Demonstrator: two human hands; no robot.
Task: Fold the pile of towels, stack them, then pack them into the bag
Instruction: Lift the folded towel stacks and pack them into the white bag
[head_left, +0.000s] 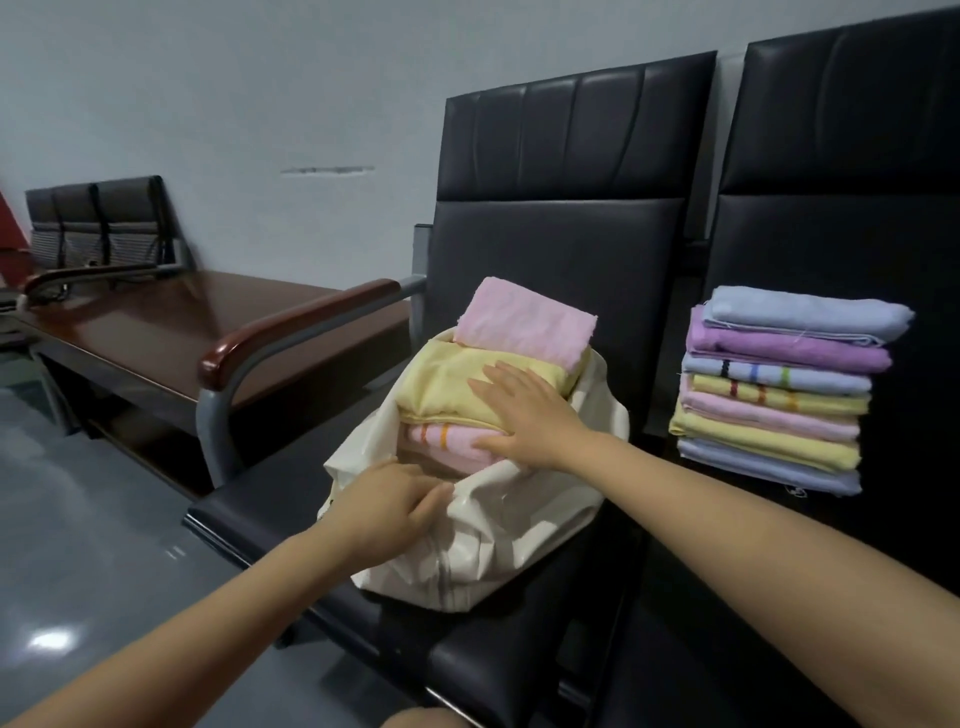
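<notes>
White bag (498, 525) on a black seat (291, 499), holding folded towels (457, 395): pink on top, yellow, striped pink below. My right hand (524, 415) lies flat, fingers straight, on the yellow one. My left hand (389, 506) pinches the bag's near rim. Second stack (779, 384) waits on the next seat.

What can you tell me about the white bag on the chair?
The white bag looks like thin, crinkly plastic. It sits open on a black chair seat, bulging with folded towels: pink on top, yellow, striped pink below. The left hand grips its front rim; the right hand presses the towels down.
</notes>
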